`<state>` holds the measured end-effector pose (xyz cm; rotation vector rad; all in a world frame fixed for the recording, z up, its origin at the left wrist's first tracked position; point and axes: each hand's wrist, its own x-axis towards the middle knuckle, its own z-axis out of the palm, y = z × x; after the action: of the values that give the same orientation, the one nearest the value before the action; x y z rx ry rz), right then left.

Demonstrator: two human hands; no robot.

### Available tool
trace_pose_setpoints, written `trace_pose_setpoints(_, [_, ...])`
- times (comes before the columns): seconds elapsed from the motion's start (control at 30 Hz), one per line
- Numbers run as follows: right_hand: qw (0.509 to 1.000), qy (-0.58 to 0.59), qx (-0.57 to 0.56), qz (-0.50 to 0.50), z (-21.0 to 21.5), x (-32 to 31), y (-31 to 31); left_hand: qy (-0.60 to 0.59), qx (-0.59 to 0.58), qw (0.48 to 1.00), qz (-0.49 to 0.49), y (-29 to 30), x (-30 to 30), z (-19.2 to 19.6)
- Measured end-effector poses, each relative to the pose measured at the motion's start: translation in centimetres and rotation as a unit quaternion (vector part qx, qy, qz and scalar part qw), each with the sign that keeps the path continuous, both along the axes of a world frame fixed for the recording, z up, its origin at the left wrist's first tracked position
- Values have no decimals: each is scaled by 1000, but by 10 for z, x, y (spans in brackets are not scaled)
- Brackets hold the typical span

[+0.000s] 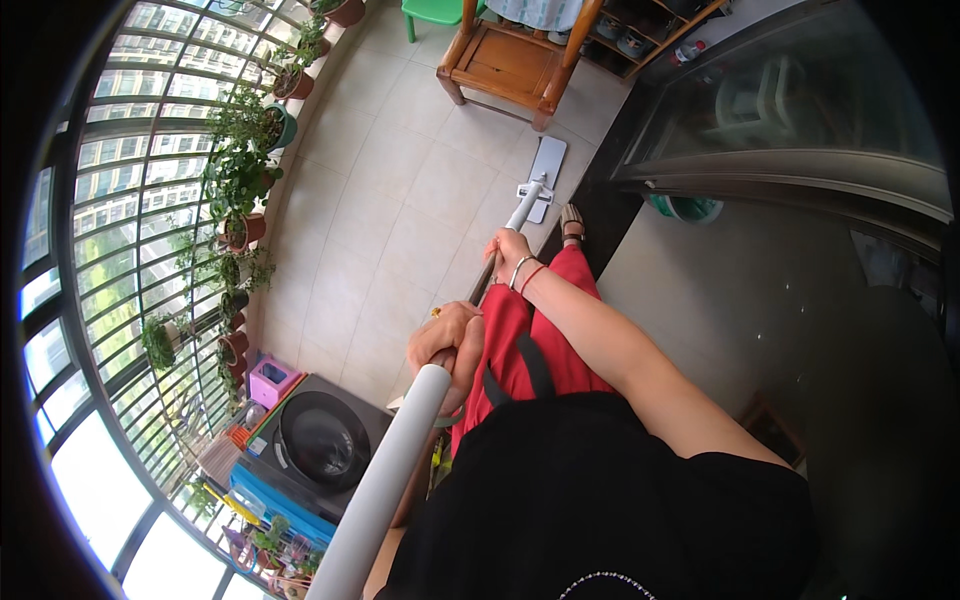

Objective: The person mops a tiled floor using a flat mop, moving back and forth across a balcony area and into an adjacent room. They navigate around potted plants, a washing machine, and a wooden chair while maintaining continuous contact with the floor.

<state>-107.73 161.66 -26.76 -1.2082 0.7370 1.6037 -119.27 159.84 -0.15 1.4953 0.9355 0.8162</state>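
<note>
A flat mop (547, 165) with a long pale handle runs from the lower left of the view up to its grey rectangular head, which lies on the tiles near the dark door sill. My left hand (447, 345) is wrapped round the upper part of the handle, just below its thick white grip. Farther down the pole, my right hand (508, 250) closes round it, with a bracelet and a red string at the wrist. One sandalled foot (572, 224) shows beside the mop head.
A wooden chair (510, 65) stands beyond the mop head, beside a green stool (435, 10) and a shoe rack (640, 40). Potted plants (240, 230) line the barred window at left. A dark washing machine (318, 440) is at lower left. A glass sliding door (780, 110) is at right.
</note>
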Motion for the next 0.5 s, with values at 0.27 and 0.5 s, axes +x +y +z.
trace_pose_setpoints(0.27, [968,-4,34,247,25,-112,6,53,21,980,191,-38,-63,21])
trace_pose_setpoints(0.5, [937,11,41,348,28,-188,12,93,27,968,233,-46,-93,29])
